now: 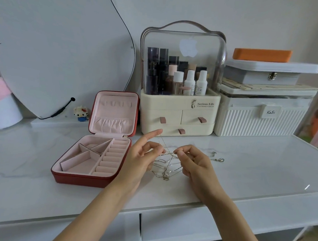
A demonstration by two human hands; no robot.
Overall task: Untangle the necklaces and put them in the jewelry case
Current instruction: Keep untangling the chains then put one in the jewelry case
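Both hands' fingers (pixel 178 152) pinch tangled necklaces (pixel 164 167) between

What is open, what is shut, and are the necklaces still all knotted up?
jewelry case: open, lid upright, compartments empty
necklaces: tangled, partly lifted off the table
left hand: pinches a chain, forefinger straight
right hand: pinches a chain
cosmetics organizer: clear cover down, three drawers shut
grey box: latched shut
white ribbed bin: lid on

The necklaces (pixel 166 166) form a knot too fine to tell apart.
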